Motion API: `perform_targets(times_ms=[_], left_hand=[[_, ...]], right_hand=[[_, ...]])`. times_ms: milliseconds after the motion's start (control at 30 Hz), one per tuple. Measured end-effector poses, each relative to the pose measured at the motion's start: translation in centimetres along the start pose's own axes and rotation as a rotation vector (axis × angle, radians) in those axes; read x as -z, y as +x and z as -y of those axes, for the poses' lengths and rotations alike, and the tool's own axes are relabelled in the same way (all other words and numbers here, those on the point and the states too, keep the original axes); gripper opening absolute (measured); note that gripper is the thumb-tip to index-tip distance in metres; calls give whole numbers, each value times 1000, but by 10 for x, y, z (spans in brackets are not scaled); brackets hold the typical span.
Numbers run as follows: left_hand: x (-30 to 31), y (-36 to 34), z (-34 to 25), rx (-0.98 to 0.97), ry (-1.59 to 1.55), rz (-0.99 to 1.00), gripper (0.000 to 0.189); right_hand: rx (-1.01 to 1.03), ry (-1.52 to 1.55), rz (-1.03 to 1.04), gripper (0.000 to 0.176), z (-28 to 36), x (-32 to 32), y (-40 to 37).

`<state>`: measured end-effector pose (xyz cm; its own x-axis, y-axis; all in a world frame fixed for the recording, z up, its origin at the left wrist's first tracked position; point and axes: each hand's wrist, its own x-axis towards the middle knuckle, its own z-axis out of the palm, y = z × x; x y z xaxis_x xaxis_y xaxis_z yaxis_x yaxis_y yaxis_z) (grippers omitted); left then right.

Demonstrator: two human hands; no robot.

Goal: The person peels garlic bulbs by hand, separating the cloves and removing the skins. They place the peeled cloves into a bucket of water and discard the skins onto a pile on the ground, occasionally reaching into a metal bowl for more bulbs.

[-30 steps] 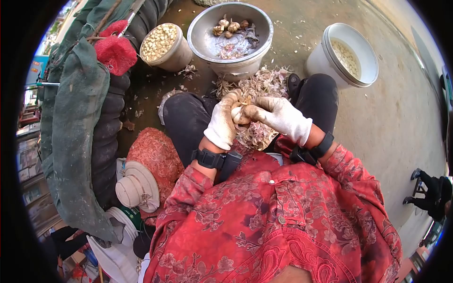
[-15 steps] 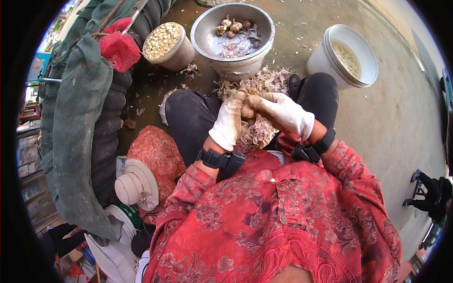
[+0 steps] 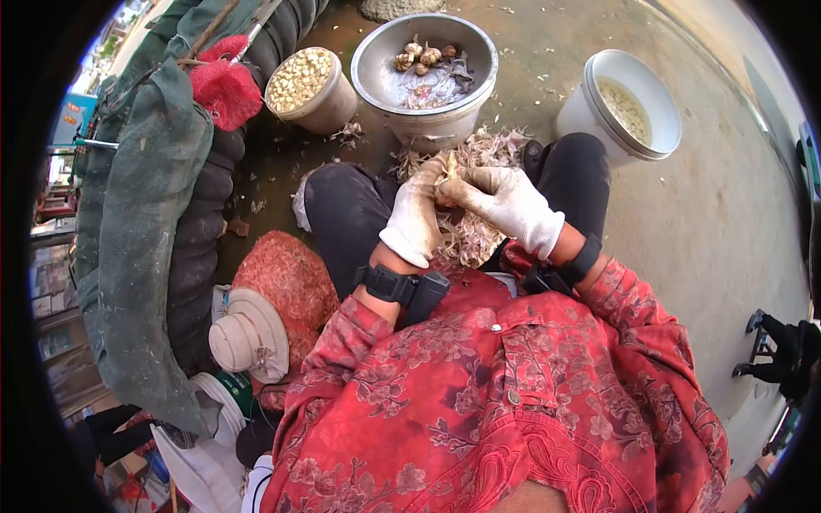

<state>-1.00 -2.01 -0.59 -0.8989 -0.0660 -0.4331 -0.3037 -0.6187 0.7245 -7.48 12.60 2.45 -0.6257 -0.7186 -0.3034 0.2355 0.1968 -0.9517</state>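
Both my hands wear soiled white gloves and meet over a pile of garlic skins point(image 3: 479, 154) between my knees. My left hand point(image 3: 416, 214) and my right hand point(image 3: 505, 203) pinch a garlic bulb point(image 3: 445, 190) together, mostly hidden by the fingers. Ahead stands a metal bowl point(image 3: 376, 60) with a few unpeeled bulbs point(image 3: 419, 53) and skins. A tub of peeled cloves point(image 3: 301, 77) stands to its left. A white bucket point(image 3: 590, 107) with cloves in water stands at the right.
Green-covered dark sacks point(image 3: 154, 222) line the left side, with a red mesh bag point(image 3: 224, 90) on top. A red net sack point(image 3: 286, 282) and a white hat point(image 3: 248, 338) lie by my left knee. Bare concrete ground point(image 3: 710, 222) stretches right; a person's dark shoe point(image 3: 782, 355) shows at the far right edge.
My hands have shifted slightly forward and up with the bulb, and the fingers have closed more tightly around it, hiding more of it. The view has drifted a little.
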Motion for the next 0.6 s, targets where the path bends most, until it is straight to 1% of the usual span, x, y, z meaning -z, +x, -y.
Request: perform_targets(times_ms=[67, 100, 167, 200, 267, 300, 367, 400, 433, 500, 533, 567, 600], left_hand=[[-17, -11, -12, -16, -2, -161, 25], [-16, -10, -12, -19, -1, -158, 25], [-11, -6, -9, -18, -94, -136, 29], [-11, -5, -7, -16, -93, -133, 29], [-8, -2, -6, -9, -128, -128, 31], [-5, -1, -7, -10, -127, -126, 31], [1, 0, -9, 19, -55, -58, 33], [-3, 2, -9, -36, -77, -80, 34], [-1, 3, -8, -34, -76, -79, 34], [4, 6, -8, 24, -191, -68, 36], [8, 2, -10, 43, -192, 51, 38], [8, 3, -9, 51, -189, 52, 38], [5, 4, -12, 54, -195, 8, 40]], right_hand=[[92, -59, 16, 35, 3, -4, -5], [95, -61, 14, 35, 5, -2, -7], [143, -271, 63, 38, 9, 2, -10], [143, -271, 59, 38, 10, 3, -12], [257, -632, 78, 39, 11, 4, -15], [258, -633, 76, 39, 12, 3, -16], [244, -857, 152, 40, 11, -1, -19], [229, -916, 168, 41, 8, -5, -21], [227, -915, 167, 41, 5, -8, -23], [194, -942, 161, 41, 3, -9, -23], [124, -987, 211, 40, 9, -9, -23], [119, -981, 206, 40, 3, -8, -23], [137, -877, 182, 40, -3, -7, -21]])
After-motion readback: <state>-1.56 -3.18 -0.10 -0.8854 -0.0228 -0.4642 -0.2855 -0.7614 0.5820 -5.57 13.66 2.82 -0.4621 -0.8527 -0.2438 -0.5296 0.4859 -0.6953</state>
